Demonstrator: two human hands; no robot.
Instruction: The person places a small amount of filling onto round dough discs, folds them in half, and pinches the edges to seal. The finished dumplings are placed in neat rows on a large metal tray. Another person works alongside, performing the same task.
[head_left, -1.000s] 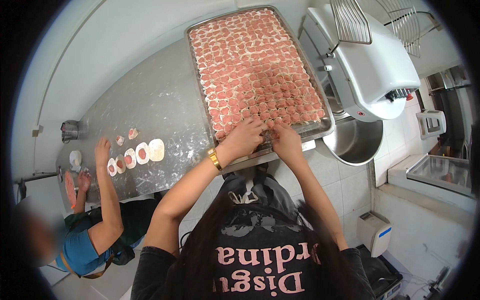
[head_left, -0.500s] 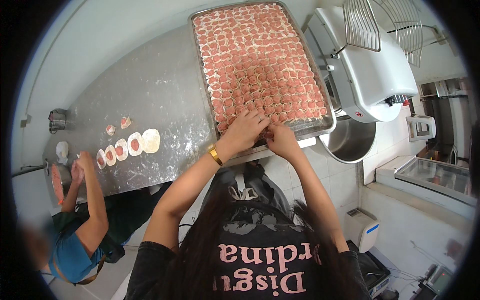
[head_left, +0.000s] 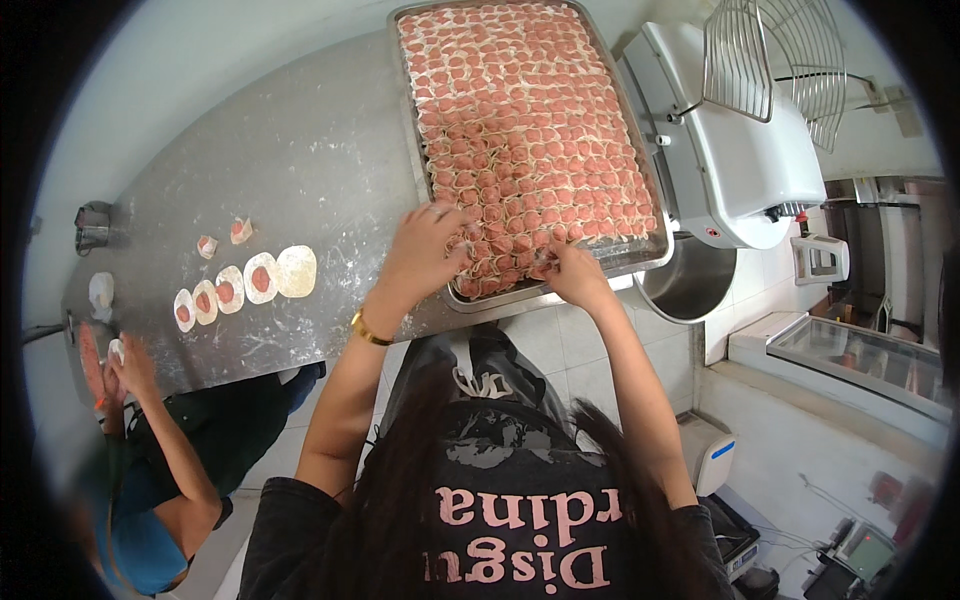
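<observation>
I've got both hands down at the near edge of the metal tray (head_left: 652,200) now; left hand (head_left: 425,255) spread loosely over the last rows of pink-filled dumplings (head_left: 520,130), not gripping, right hand (head_left: 572,275) pinching at one by the near rim, though I can't tell if it's truly held. Looks like I'm filling the final row; next I'd need a careful nudge into line

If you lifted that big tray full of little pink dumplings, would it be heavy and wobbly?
Probably heavy: the metal tray is packed edge to edge with dumplings. It looks stiff, so it likely won't bend, but its near edge overhangs the floury table, so it may tip. The dumplings look soft and easily squashed where the left hand and right hand touch them.
</observation>
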